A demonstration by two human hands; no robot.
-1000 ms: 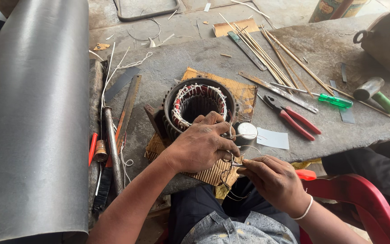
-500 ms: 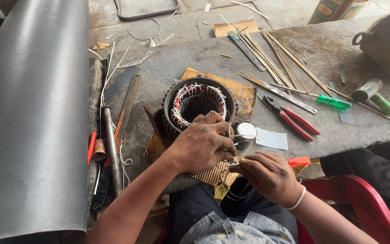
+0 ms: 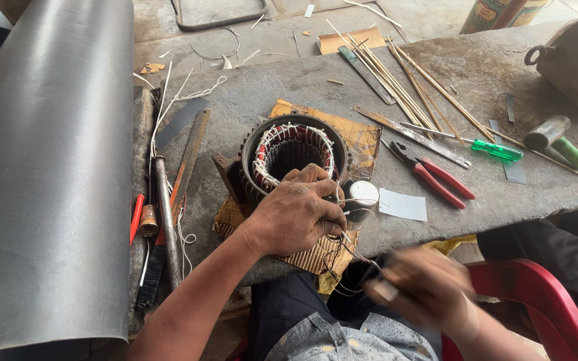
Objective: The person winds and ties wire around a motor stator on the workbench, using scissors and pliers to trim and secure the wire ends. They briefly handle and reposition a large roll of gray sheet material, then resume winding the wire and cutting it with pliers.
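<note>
The left hand (image 3: 296,214) pinches wires (image 3: 342,251) at the stator (image 3: 289,154) rim, while the right hand (image 3: 429,291) (blurred, grip unclear) sits nearer the body.

Motor stator (image 3: 294,157): dark round iron shell, standing on end, open bore facing up, red and white windings ringing top rim. Sits on corrugated cardboard sheet (image 3: 356,134) on grey desk (image 3: 275,87), near front edge. Thin wires (image 3: 349,251): dark and pale strands, loose and looped, trailing from stator's near rim past desk edge, partly blurred.
</note>
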